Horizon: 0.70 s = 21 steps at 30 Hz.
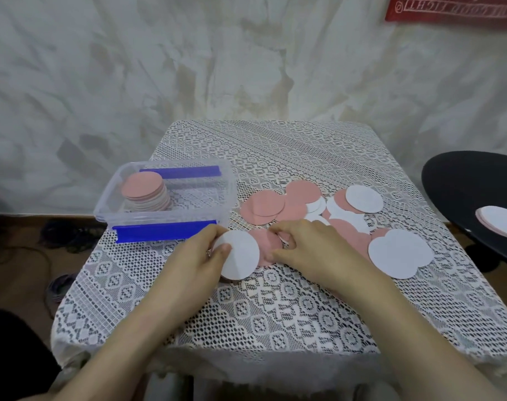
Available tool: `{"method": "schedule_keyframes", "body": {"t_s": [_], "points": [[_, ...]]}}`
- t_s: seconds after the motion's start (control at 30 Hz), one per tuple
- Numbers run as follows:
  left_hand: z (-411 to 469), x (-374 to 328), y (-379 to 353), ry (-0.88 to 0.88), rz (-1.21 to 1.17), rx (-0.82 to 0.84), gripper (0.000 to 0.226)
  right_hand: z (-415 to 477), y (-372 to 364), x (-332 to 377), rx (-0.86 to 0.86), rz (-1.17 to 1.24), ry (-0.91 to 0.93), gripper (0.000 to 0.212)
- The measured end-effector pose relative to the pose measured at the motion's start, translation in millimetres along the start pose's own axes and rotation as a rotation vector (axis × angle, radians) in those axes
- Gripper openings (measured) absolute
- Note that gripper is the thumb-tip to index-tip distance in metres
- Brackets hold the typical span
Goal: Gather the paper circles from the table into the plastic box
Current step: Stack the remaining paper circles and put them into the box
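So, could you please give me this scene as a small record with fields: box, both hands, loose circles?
box: clear plastic box, on the table's left, a stack of circles inside
left hand: holds a white circle
right hand: fingers on a pink circle
loose circles: pink and white, overlapping on the lace tablecloth

paper circles (pixel 301 195): pink and white | plastic box (pixel 122 215): clear, blue clasps | surface (pixel 289 314): white lace cloth | tray (pixel 460 183): black

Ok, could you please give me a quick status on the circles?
Left hand holding white circle. Right hand on pink circle. Stack in plastic box; loose circles remain. Nothing blocking.
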State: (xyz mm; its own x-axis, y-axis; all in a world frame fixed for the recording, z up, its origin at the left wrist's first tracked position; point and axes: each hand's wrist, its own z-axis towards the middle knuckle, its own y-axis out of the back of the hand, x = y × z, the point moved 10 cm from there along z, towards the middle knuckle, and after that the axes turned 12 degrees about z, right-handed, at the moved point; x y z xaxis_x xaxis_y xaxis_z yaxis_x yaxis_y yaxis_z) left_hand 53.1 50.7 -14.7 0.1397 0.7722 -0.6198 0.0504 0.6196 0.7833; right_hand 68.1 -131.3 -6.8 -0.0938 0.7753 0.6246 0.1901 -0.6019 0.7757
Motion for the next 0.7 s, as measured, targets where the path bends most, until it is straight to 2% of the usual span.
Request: {"method": "schedule_keyframes", "body": {"t_s": [0.2,0.37,0.4,0.47,0.53,0.63,0.7], "points": [[1.1,0.2,-1.3,0.009,0.014,-0.001,0.014,7.0,0.1,-17.9,-0.041,0.183,-0.05,0.022],[0.2,-1.4,-3.4,-0.002,0.003,-0.003,0.014,1.6,20.9,-24.8,-0.195,0.131,0.002,0.026],[0.2,-2.4,-3.9,-0.012,-0.003,-0.006,0.014,1.1,24.4,-28.3,-0.206,0.181,0.003,0.025],[0.8,-4.8,-5.8,-0.027,-0.026,-0.008,0.015,0.4,24.8,-31.6,-0.167,0.393,0.019,0.031],[0.7,-8.5,-8.6,-0.036,-0.066,-0.003,0.019,-5.1,21.1,-25.3,-0.101,0.503,0.066,0.035],[-1.9,-19.2,-12.9,-0.058,-0.176,0.019,0.023,-17.2,8.4,-15.9,-0.02,0.462,0.115,0.031],[-5.6,-28.6,-16.8,-0.092,-0.216,0.047,0.018,-20.6,0.9,-14.5,-0.008,0.408,0.121,0.017]]}}
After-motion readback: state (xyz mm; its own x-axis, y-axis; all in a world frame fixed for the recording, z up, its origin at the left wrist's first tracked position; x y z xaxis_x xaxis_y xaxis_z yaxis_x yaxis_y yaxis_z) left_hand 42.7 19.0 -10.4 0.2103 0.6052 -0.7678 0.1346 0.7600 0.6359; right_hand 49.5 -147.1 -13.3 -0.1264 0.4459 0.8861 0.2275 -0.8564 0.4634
